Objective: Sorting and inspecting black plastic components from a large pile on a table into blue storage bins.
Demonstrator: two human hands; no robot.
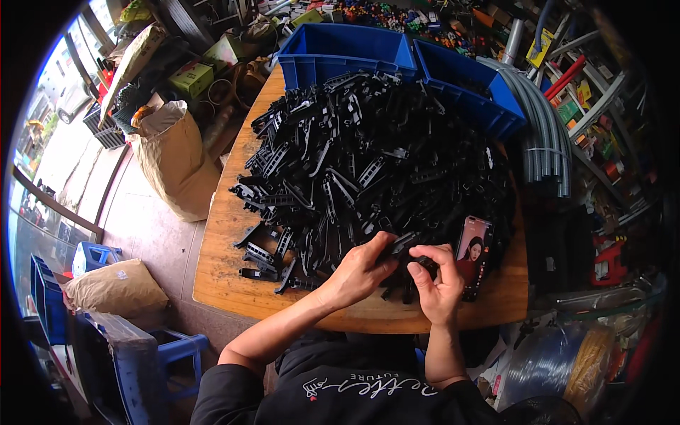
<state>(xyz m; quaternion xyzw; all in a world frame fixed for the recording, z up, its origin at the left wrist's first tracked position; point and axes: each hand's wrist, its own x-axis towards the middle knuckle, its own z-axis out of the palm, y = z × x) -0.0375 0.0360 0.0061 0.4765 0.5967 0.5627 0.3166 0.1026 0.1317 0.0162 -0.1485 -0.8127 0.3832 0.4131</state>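
Note:
A large heap of black plastic parts [368, 163], many of them long and ribbed, covers most of the wooden table [219, 262]. At the heap's near edge my left hand [361, 270] is closed, thumb against fingers, on a black plastic part [402, 242] that points toward my other hand. Just to the right, my right hand [440, 280] curls in a pinch, with thumb and forefinger around a small dark piece [426, 263]. Its exact kind is too dark to make out. A phone with a lit screen [473, 249] leans beside my right hand against the heap.
Two blue bins [347, 53] [471, 103] stand behind the heap. Left of the table are a brown paper sack [173, 159], another sack lying down [117, 289] and a blue stool [180, 361]. Grey pipes [542, 134] and a crowded shelf flank the right. Coiled tubing [552, 365] lies at lower right.

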